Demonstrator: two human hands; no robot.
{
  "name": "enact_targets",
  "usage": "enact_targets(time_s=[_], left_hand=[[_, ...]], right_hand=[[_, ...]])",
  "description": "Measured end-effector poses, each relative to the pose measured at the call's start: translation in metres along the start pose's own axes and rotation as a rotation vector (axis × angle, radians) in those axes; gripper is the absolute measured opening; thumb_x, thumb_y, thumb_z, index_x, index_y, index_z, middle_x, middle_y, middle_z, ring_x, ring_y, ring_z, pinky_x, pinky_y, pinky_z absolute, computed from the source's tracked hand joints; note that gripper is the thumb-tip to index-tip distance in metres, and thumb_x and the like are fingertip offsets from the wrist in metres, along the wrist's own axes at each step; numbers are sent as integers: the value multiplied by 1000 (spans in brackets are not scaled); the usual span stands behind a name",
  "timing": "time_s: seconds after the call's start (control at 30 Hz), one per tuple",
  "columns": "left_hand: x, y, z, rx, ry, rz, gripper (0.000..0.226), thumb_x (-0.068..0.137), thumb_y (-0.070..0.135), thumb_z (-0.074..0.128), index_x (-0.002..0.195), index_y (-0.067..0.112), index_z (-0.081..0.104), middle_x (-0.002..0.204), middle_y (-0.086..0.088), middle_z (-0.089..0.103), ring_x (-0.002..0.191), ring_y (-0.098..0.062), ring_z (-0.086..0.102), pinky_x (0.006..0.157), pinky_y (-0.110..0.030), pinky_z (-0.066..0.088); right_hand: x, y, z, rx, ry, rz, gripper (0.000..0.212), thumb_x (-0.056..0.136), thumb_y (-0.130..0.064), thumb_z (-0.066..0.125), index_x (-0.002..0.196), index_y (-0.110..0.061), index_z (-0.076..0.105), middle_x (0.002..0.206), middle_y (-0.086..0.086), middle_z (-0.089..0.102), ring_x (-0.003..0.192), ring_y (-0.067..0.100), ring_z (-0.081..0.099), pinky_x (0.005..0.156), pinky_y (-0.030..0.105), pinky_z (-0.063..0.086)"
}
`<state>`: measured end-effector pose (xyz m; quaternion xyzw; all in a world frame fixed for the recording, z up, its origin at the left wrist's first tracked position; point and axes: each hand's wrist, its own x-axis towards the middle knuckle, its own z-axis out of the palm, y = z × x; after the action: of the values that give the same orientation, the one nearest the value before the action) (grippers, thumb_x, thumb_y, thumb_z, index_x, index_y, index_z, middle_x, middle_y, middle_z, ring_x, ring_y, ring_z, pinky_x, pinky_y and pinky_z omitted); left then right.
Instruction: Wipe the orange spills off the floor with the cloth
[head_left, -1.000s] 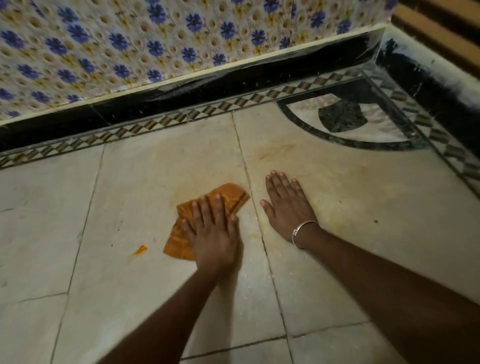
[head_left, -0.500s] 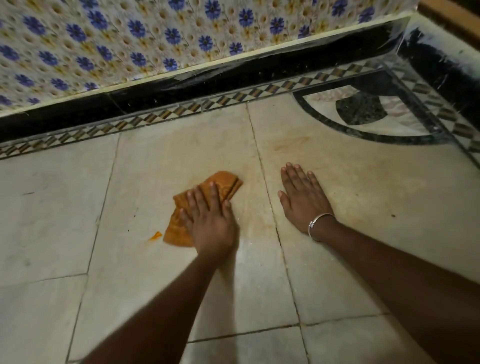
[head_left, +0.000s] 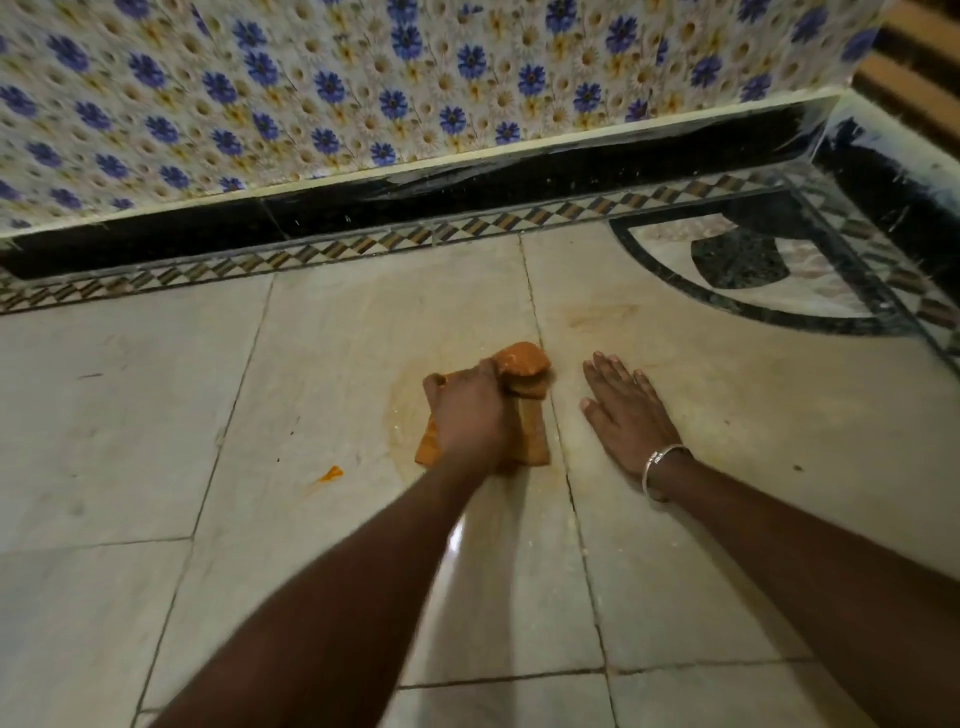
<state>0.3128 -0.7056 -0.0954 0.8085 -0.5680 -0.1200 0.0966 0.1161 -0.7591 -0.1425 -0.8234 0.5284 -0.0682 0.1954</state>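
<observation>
The cloth (head_left: 524, 366) lies bunched on the floor (head_left: 311, 364) beside a tile joint, well short of the far edge; the left hand (head_left: 467, 415) grips it with curled fingers. The right hand (head_left: 626, 415) rests flat just beside it, fingers straight. A small orange spill (head_left: 331, 474) lies left of the cloth, apart from it.

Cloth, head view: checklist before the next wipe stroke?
1. Left hand grips the cloth: ok.
2. Cloth in contact with the floor: near edge ok; bunched far end cannot tell.
3. Right hand flat on the floor, apart from the cloth: ok.
4. Orange blob left of the cloth wiped: not ok.
5. Faint orange smear beyond the right hand wiped: not ok.
6. Clean cloth face left: cannot tell; visible side is orange.
</observation>
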Motion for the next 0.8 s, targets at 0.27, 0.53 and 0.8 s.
enact_targets(time_s=[0.27, 0.53, 0.8], left_hand=[[1, -25, -165, -545, -292, 99, 25, 104, 29, 59, 107, 10, 74, 107, -22, 72, 105, -39, 69, 98, -61, 56], [-38, 10, -249, -422, -401, 322, 24, 104, 35, 56, 114, 21, 72, 111, -4, 74, 108, -22, 69, 96, -44, 56], [-38, 16, -301, -766, -552, 270, 28, 91, 28, 62, 110, 8, 70, 101, -3, 74, 94, -15, 72, 77, -25, 60]], right_hand=[[-10, -58, -75, 807, -198, 66, 85, 78, -75, 57, 151, -35, 37, 160, -6, 33, 146, 18, 31, 114, 44, 28], [-41, -120, -158, 928, -410, -288, 71, 61, -77, 70, 125, -53, 53, 124, -32, 61, 115, -11, 56, 93, 20, 41], [-59, -142, -181, 1092, -362, -301, 52, 81, -30, 71, 131, -27, 55, 126, -8, 68, 118, 11, 63, 100, 35, 50]])
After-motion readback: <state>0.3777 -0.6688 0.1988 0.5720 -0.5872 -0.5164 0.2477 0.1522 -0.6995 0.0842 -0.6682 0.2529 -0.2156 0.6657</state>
